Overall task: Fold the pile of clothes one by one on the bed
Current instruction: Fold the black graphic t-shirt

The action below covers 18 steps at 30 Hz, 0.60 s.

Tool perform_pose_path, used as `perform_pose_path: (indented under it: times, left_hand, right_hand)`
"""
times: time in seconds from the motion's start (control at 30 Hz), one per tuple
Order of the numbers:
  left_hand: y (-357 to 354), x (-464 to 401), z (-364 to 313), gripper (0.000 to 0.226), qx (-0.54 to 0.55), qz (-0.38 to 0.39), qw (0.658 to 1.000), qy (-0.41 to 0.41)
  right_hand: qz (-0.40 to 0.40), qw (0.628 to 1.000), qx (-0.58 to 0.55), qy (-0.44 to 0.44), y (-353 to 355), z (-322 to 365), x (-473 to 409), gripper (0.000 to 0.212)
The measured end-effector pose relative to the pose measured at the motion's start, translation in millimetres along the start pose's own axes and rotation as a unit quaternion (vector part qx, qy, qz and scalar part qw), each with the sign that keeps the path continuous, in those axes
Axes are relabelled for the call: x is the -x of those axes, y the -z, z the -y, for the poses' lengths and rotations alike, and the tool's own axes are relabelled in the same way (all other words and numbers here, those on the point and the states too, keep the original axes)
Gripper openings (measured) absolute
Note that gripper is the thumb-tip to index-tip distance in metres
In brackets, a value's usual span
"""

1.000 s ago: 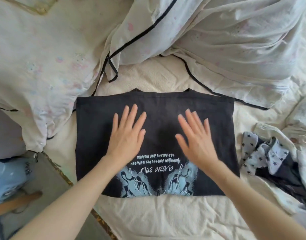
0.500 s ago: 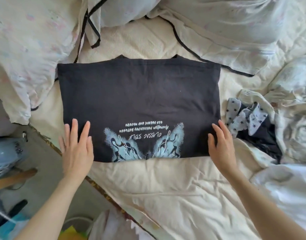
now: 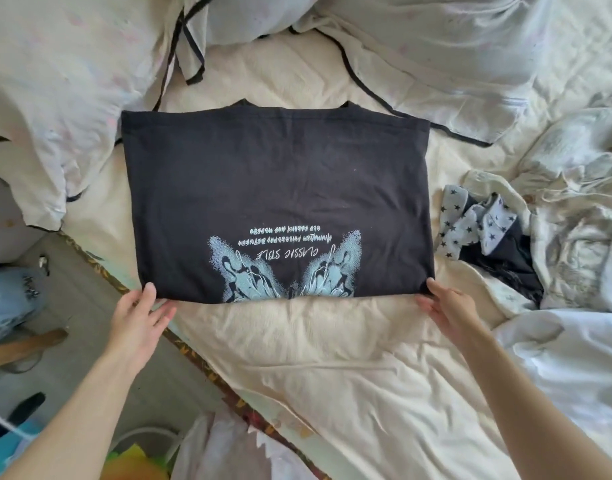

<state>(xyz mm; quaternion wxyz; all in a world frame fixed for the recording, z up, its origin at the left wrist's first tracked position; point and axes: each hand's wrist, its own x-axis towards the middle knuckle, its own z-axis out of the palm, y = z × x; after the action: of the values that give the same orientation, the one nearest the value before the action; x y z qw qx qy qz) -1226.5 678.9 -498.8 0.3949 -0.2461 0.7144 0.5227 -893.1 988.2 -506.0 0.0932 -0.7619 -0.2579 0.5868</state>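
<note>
T-shirt (image 3: pixel 273 188), black, part-folded into a wide rectangle, lies flat on the bed (image 3: pixel 332 358), print side up, butterfly graphic at its near edge. Left hand (image 3: pixel 138 320) at the shirt's near-left corner: thumb lying on top of the cloth, fingers spread just below the hem, apparently slipping under it. Pinch looks started, but whether fingers are actually beneath the fabric is hard to tell from this angle. Right hand (image 3: pixel 446 306) mirrors it at the shirt's near-right corner, thumb on the corner, fingers relaxed against the sheet below the edge.

Handling guess: thin cotton jersey, light, limp, no stiffness. Will sag in the middle if lifted by two corners only, layers may slide apart. Best hold is exactly these two near corners, pinching all layers together, then carry the near edge over toward the collar edge.

Right of the shirt: star-print garment (image 3: pixel 470 223), crumpled, near but not touching. Beyond it, pale crumpled clothes (image 3: pixel 574 188). Behind the shirt: quilt with black piping (image 3: pixel 418 57). Left of the shirt: bed edge, floor below.
</note>
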Motion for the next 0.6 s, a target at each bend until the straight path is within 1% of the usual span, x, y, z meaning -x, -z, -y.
perform_pose_path:
  times: [0.03, 0.1, 0.17, 0.27, 0.37, 0.43, 0.5, 0.53, 0.6]
  left_hand:
    - [1.8, 0.1, -0.6, 0.045, -0.001, 0.009, 1.000, 0.004]
    - [6.3, -0.7, -0.7, 0.037, -0.007, 0.020, 1.000, 0.007]
    - [13.6, -1.9, 0.7, 0.029, -0.017, 0.015, 1.000, 0.001]
    - [26.1, -2.5, 0.8, 0.034, -0.026, -0.028, 0.999, -0.021]
    - [30.6, -3.1, -1.2, 0.029, -0.033, -0.047, 0.998, -0.036]
    - [29.6, -3.6, -1.5, 0.025, -0.038, -0.054, 0.997, -0.038]
    - [26.2, -2.1, -2.3, 0.022, -0.041, -0.051, 0.997, -0.033]
    - [24.7, -1.1, -3.0, 0.021, -0.037, -0.046, 0.998, -0.028]
    - [23.4, 1.0, -4.6, 0.022, -0.023, -0.039, 0.999, -0.022]
  right_hand:
    - [0.020, 1.000, -0.008, -0.009, 3.6, 2.8, -1.1, 0.013]
    - [0.050, 0.999, -0.003, -0.003, 10.3, 5.0, -3.1, 0.022]
    - [0.058, 0.998, 0.001, 0.010, 14.7, 5.1, -4.9, 0.022]
    - [0.043, 0.999, 0.006, 0.025, 19.8, 7.6, -9.3, 0.021]
    - [0.017, 0.999, 0.028, 0.034, 20.7, 10.8, -13.1, 0.027]
    - [-0.009, 0.996, 0.069, 0.049, 15.1, 11.0, -12.0, 0.021]
    - [-0.047, 0.986, 0.140, 0.079, 6.0, 9.9, -5.7, 0.010]
    - [-0.077, 0.972, 0.196, 0.104, 1.3, 8.5, -0.7, 0.008]
    - [-0.142, 0.922, 0.315, 0.172, -8.2, 3.9, 12.5, 0.022]
